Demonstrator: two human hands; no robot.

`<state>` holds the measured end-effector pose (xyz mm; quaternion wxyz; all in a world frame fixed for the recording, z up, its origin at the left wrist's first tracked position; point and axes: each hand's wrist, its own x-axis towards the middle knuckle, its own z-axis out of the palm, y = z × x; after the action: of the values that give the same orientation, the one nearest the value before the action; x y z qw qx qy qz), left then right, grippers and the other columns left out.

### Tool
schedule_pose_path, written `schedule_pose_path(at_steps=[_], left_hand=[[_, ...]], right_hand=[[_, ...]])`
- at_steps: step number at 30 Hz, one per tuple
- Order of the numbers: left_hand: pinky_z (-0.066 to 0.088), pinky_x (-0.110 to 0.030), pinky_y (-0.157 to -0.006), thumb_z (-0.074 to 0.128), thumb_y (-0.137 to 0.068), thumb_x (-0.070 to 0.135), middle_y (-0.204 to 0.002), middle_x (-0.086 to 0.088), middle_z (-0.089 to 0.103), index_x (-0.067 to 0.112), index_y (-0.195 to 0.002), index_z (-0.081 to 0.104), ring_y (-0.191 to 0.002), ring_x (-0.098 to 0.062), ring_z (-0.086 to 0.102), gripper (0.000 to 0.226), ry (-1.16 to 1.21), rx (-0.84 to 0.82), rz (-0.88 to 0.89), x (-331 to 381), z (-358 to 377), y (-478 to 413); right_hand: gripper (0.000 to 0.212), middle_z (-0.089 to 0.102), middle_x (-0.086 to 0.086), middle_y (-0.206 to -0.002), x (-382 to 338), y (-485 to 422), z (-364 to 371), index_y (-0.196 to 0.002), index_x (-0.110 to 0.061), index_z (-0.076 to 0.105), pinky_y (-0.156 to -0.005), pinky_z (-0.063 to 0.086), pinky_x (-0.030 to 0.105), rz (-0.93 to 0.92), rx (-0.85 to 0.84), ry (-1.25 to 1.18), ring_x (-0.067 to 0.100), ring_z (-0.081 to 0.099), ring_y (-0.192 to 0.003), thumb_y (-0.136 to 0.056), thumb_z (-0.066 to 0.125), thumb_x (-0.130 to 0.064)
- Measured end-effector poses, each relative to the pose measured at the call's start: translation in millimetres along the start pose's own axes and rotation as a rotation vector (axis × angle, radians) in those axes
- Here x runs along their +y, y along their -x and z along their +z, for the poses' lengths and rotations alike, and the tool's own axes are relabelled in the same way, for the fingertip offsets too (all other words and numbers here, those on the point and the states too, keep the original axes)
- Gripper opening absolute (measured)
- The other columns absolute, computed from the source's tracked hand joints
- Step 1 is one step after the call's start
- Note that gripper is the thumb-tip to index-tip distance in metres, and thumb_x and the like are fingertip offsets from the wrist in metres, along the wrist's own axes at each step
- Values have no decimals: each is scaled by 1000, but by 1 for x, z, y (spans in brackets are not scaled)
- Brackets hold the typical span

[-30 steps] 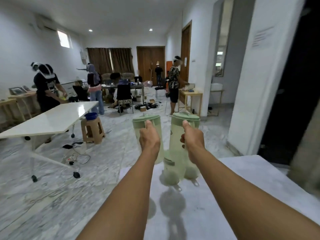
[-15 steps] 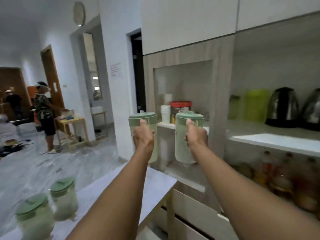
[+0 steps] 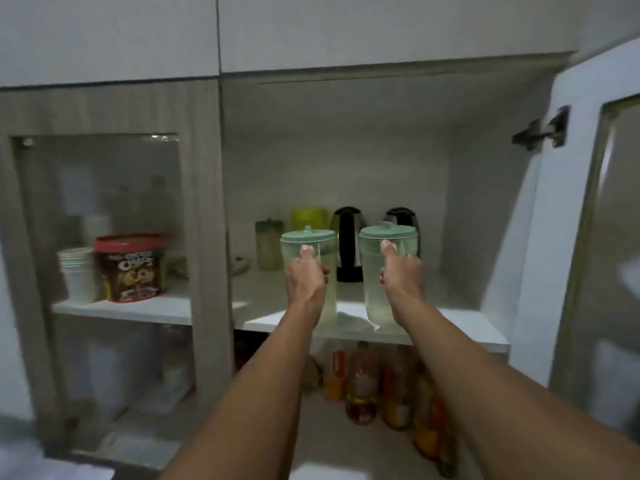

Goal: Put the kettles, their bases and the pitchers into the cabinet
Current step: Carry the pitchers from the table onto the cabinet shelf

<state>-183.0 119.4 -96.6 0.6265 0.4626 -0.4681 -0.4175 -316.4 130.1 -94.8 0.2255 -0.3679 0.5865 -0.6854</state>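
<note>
I hold two pale green pitchers with green lids in front of the open cabinet. My left hand (image 3: pixel 304 282) grips the handle of the left pitcher (image 3: pixel 308 242). In my right hand (image 3: pixel 401 278) is the right pitcher (image 3: pixel 388 237). Both hang just above the front edge of the white shelf (image 3: pixel 450 327). At the back of that shelf stand two black and steel kettles (image 3: pixel 348 237) (image 3: pixel 401 216), a yellow-green pitcher (image 3: pixel 308 216) and a darker green pitcher (image 3: pixel 268 247).
The cabinet door (image 3: pixel 588 237) stands open on the right. Behind the glass door on the left sit a red-lidded tub (image 3: pixel 130 268) and stacked white cups (image 3: pixel 76 271). Several bottles (image 3: pixel 363 386) fill the shelf below.
I have turned from the room and the white counter to face the cabinet, carrying both pitchers with me. They now hang over the shelf's front edge.
</note>
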Motion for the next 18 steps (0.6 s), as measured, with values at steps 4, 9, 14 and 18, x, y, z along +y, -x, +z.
schedule_pose_path(at_steps=[4, 9, 14, 18], left_hand=[[46, -39, -81, 28, -102, 46, -105, -14, 69, 12, -104, 63, -96, -28, 63, 49, -10, -110, -68, -33, 82, -24], [44, -47, -102, 28, -101, 49, -124, -21, 63, 7, -127, 57, -117, -37, 59, 57, 5, -215, -133, -71, 165, -56], [50, -42, -90, 31, -102, 43, -107, -21, 67, 1, -113, 63, -97, -35, 64, 54, -26, -213, -114, -90, 222, -119], [50, -46, -89, 30, -103, 40, -114, -31, 62, -8, -119, 57, -101, -42, 62, 58, 50, -233, -140, -107, 263, -174]], right_hand=[[67, 66, 16, -117, 31, -71, -37, -138, -3, 47, -95, 48, 47, 31, 69, 18, 34, 63, -108, -92, 56, -51], [74, 59, 20, -135, 74, -141, -70, -147, -9, 38, -100, 45, 48, 87, 176, 91, 40, 59, -120, -93, 47, -59], [63, 53, 12, -100, 92, -209, -58, -125, -1, 54, -83, 42, 39, 77, 239, 30, 24, 50, -90, -88, 56, -53], [43, 59, 12, -91, 104, -251, -38, -97, -15, 55, -87, 50, 45, 86, 299, 34, 26, 56, -85, -80, 57, -54]])
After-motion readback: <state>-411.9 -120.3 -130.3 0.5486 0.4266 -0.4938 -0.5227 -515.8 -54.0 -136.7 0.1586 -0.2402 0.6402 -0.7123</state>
